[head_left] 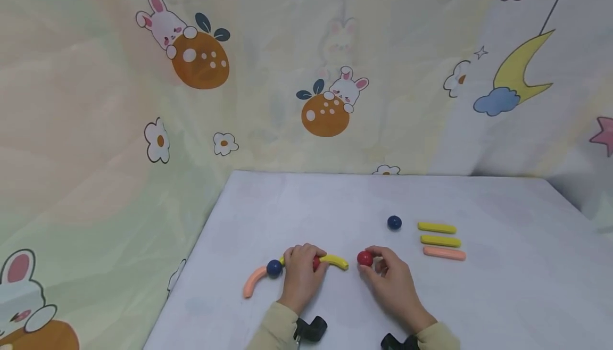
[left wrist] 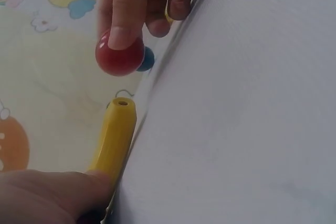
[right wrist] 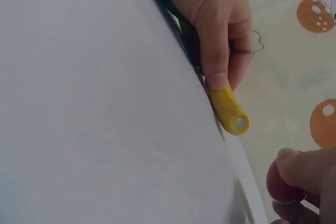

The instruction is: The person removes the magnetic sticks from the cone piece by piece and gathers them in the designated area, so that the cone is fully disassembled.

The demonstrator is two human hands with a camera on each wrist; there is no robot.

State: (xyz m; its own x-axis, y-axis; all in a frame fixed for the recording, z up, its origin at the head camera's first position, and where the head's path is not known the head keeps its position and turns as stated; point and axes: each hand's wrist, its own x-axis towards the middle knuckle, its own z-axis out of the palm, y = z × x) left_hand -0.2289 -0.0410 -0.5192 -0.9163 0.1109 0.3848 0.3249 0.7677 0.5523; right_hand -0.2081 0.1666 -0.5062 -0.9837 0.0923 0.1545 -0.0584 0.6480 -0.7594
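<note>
Right, nearest come two beige sleeves (head_left: 275, 326), with a black device (head_left: 313, 329) at each wrist. Just beyond, on the left, the left hand (head_left: 301, 278) is clamped round a row of touching pieces (head_left: 330, 259), its thumb against a curved yellow stick (head_left: 341, 263) that pokes out to the right. At the row's left end, a curved pink stick (head_left: 253, 283) bends toward the near side, meeting a dark blue ball (head_left: 274, 268). Over on the right, the right hand (head_left: 395, 286) has a red ball (head_left: 364, 258) pinched between thumb and fingertip — just beside the yellow tip, a gap between them! Farther right lie a straight pink stick (head_left: 444, 253) and, beyond it, two straight yellow sticks (head_left: 440, 241), roughly parallel. Left of those, a lone blue ball (head_left: 395, 222) rests on the white table (head_left: 527, 286). Farthest back — a printed cloth (head_left: 407, 126) with cartoon rabbits (head_left: 347, 92).
</note>
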